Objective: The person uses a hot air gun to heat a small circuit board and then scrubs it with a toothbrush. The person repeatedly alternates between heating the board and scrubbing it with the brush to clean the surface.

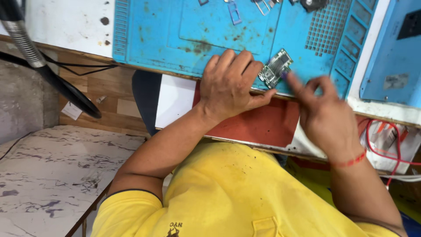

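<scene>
**Two hands at a small circuit board on a blue mat**

The left hand (230,85) lies palm down at the near edge of the blue work mat (175,35), its fingers curled and its fingertips touching the left side of a small green circuit board (275,68). The board lies tilted on the mat, close to the near edge, between the two hands. The right hand (326,112) is just to the right of the board; it is blurred, with one finger stretched toward the board's near corner. I cannot tell if this hand holds anything or if the finger touches the board.

The mat covers the tabletop (70,22), which is white and stained on the left. At the far edge of the mat lie some small metal parts (234,11). A red thread bracelet (348,161) is around the right wrist. Red wires (397,149) hang at the right side. A flexible metal hose (22,39) crosses the far left corner. The person wears a yellow shirt (228,193).
</scene>
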